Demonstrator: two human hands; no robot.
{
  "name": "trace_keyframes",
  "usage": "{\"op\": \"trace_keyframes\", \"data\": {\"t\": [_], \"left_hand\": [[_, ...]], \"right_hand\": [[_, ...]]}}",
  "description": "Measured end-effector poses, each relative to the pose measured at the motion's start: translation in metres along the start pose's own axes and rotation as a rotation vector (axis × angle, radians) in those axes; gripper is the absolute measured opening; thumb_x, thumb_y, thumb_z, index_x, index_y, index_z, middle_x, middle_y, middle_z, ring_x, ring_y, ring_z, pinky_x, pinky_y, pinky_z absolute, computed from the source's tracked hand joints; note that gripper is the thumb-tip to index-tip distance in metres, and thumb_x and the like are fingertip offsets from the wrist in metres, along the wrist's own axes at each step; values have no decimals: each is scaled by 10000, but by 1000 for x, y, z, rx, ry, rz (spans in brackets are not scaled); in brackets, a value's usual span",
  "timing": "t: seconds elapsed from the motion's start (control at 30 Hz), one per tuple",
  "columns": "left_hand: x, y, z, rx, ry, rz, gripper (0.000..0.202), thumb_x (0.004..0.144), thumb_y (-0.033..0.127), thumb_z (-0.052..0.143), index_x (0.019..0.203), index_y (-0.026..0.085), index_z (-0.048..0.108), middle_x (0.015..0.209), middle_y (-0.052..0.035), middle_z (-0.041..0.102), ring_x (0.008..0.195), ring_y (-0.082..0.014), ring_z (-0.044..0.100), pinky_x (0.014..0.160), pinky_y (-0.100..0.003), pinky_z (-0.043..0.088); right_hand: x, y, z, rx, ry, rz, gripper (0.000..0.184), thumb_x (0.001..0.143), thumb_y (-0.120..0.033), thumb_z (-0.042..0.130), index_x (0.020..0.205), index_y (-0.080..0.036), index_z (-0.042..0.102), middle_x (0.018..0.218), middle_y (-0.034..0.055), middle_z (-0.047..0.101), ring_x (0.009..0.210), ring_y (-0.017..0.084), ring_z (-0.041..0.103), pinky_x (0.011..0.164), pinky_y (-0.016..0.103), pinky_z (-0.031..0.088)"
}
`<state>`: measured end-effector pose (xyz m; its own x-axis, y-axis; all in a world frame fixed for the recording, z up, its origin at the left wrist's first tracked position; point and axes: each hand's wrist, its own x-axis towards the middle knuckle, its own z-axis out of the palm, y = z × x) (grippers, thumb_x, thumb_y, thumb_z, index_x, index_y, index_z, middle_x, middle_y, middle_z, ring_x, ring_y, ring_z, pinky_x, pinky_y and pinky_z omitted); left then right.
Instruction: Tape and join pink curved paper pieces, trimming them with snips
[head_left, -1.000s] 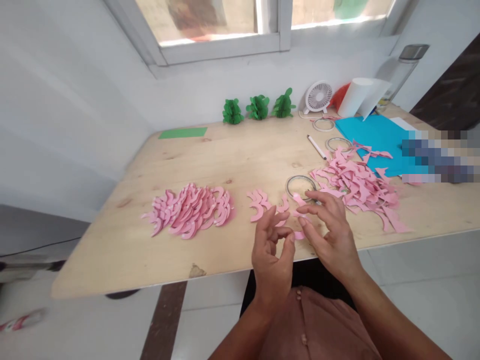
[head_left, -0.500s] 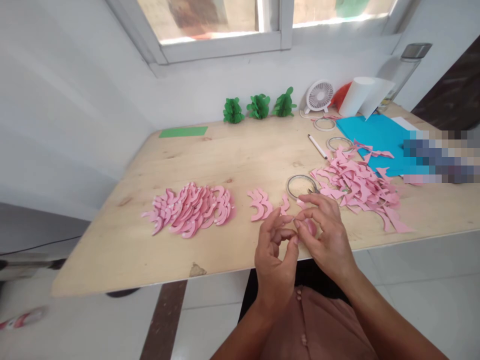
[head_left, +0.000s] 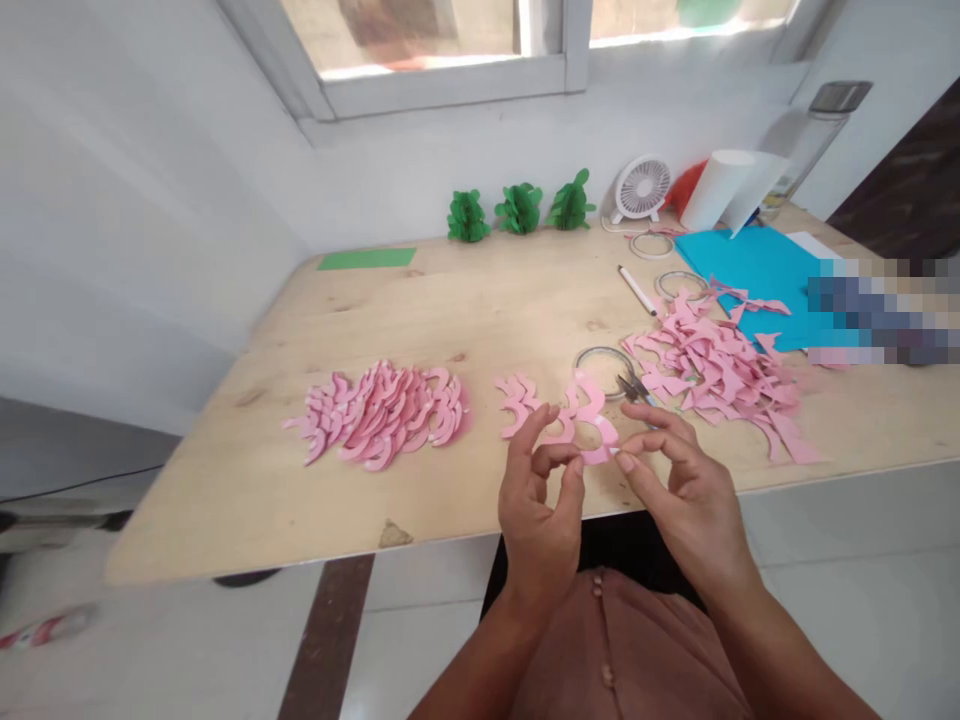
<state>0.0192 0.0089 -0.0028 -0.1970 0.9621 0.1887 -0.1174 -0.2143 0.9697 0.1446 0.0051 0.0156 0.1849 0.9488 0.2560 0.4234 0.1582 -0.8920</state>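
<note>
- Pink paper crescent point(head_left: 600, 445) is being held just above the table's point(head_left: 450, 310) near edge.
- One end is being pinched by the left hand point(head_left: 540, 500), thumb against forefinger.
- The other end is being gripped by the right hand's point(head_left: 686, 490) fingertips.
- Pink scraps point(head_left: 712, 365) are lying toward the right edge.

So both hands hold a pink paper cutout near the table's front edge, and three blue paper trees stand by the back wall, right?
Not quite. In the head view the three paper trees by the back wall are green, not blue. The left hand and right hand do hold a pink paper cutout near the table's front edge.
</note>
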Motion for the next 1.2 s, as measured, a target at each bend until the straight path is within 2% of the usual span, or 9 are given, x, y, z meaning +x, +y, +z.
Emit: {"op": "trace_keyframes", "data": {"t": [0.13,0.4,0.63,0.87,1.2], "left_hand": [[-2,-1,3,60,18,57,511,818,78,596,1265,307,501,1250,-47,573,839,-98,642,875,-263,518],[-4,0,7,74,41,48,485,807,60,597,1225,297,526,1219,-43,584,833,-107,659,821,-254,543],[-4,1,6,44,48,4,478,799,51,603,1201,302,545,1200,-27,607,818,-92,659,851,-252,536],[-4,1,6,23,57,-30,451,803,50,601,1180,294,559,1180,-28,616,830,-98,665,863,-263,535],[-5,4,8,-21,64,-62,441,791,53,612,1162,286,570,1160,-29,627,831,-95,671,798,-217,553]], "right_hand": [[-6,2,7,81,-5,112,55,800,-261,626,748,-245,631,1238,49,562,1208,257,476,1049,498,284],[-7,2,18,110,2,112,50,783,-244,624,740,-240,650,1173,56,582,1174,253,499,1032,465,314],[-9,4,22,141,28,160,73,792,-271,630,733,-236,653,1173,59,580,1168,248,499,1031,460,311],[-9,4,24,118,50,139,70,786,-254,633,724,-234,657,1149,59,590,1148,242,512,1025,460,319],[-10,7,26,69,108,67,50,773,-240,640,730,-233,663,1134,64,597,1126,246,528,1013,468,334]]}}
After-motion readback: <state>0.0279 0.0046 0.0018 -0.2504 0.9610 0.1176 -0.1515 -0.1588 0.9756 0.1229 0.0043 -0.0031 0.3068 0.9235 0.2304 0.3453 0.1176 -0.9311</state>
